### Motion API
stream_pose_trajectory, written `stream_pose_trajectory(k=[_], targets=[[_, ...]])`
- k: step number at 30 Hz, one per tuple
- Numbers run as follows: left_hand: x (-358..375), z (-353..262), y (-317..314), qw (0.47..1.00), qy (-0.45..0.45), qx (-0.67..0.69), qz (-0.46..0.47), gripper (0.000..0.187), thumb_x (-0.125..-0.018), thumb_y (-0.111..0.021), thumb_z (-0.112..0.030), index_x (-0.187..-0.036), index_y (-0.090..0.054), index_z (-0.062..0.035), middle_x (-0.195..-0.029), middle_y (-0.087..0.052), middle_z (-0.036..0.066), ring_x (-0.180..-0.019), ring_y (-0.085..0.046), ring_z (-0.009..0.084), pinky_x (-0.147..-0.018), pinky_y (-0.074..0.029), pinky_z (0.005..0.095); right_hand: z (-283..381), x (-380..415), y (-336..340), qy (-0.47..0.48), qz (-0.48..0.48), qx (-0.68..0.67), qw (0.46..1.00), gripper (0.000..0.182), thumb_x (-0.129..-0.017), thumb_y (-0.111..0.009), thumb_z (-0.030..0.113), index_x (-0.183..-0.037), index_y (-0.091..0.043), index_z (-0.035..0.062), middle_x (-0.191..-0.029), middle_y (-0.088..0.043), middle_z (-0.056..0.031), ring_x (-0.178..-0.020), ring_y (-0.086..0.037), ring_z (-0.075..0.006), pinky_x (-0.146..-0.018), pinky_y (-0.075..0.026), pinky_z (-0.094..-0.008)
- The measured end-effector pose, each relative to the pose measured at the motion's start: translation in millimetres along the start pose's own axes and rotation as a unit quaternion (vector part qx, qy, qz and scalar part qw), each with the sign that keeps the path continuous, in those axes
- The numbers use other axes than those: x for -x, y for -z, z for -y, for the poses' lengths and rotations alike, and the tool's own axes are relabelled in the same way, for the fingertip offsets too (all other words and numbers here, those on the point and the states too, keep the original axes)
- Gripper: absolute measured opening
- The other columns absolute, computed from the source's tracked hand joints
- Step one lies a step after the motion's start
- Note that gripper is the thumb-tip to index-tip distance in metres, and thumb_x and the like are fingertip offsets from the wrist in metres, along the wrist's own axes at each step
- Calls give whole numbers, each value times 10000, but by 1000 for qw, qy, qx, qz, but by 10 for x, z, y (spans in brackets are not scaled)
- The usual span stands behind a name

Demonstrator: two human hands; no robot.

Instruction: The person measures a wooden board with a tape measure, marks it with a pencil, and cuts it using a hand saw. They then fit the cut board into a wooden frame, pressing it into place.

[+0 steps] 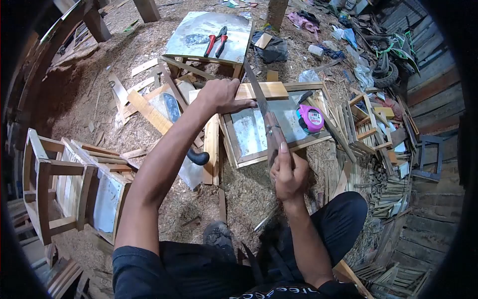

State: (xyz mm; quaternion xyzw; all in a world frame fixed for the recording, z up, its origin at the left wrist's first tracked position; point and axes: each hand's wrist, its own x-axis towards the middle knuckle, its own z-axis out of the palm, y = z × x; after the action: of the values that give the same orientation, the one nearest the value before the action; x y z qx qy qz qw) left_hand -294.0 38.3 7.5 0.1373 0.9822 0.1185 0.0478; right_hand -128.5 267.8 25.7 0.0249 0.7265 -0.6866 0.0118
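Observation:
My left hand (222,94) is closed on a short wooden board (271,90), pressing it down across a wood-framed box with a sheet-metal top (247,137). My right hand (290,174) is wrapped round the handle of a saw (258,89). Its long, narrow blade points away from me and lies across the board, just right of my left thumb. On the box, right of the blade, sits a pink tape measure (312,119). Left of the box, a tool with a black curved handle (198,157) lies partly hidden behind my left forearm.
Red-handled pliers (217,42) lie on another metal-topped box (184,25) ahead. Wooden frames (64,169) stand at the left, and more frames (366,122) at the right. Wood offcuts (149,110) and shavings cover the ground. A motorbike wheel (386,74) shows at far right.

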Motion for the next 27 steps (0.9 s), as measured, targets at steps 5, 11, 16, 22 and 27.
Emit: stream_pose_trajectory(k=[5, 11, 16, 22, 27], targets=[[12, 7, -10, 1000, -13, 5, -19, 835, -811, -531, -824, -935, -587, 0, -798, -676, 258, -792, -681, 444, -710, -536, 528, 44, 64, 28, 16, 6, 49, 999, 538, -1064, -490, 341, -610, -439, 56, -531, -401, 23, -433, -383, -80, -426, -296, -266], [40, -15, -12, 1000, -13, 15, -24, 804, -831, -535, -797, -935, -583, -2, -798, -676, 257, -793, -680, 449, -714, -535, 532, 159, -54, 54, -30, 14, 70, 997, 589, -1033, -497, 423, -619, -567, 10, -501, -488, -23, -491, -493, -124, -496, -366, -320], [28, -24, 2, 1000, 4, -8, 7, 788, -835, -537, -789, -947, -588, -10, -817, -681, 259, -817, -678, 458, -727, -535, 533, 128, 42, 53, -9, 11, 37, 999, 557, -1057, -493, 381, -600, -419, 72, -508, -383, 23, -424, -375, -85, -418, -291, -271], [12, -25, 32, 1000, -8, 11, -5, 788, -845, -527, -782, -960, -594, -6, -858, -685, 266, -842, -679, 455, -749, -529, 543, 48, 32, 16, 15, 0, 55, 998, 556, -1054, -490, 357, -587, -417, 65, -522, -386, 17, -451, -376, -84, -443, -298, -272], [-17, -3, 10, 999, 4, 37, 16, 789, -849, -516, -783, -978, -602, -9, -882, -687, 269, -863, -680, 448, -754, -531, 532, 116, 13, -4, -20, -3, 36, 999, 532, -1046, -511, 349, -607, -427, 59, -533, -391, 15, -459, -373, -82, -446, -295, -272]])
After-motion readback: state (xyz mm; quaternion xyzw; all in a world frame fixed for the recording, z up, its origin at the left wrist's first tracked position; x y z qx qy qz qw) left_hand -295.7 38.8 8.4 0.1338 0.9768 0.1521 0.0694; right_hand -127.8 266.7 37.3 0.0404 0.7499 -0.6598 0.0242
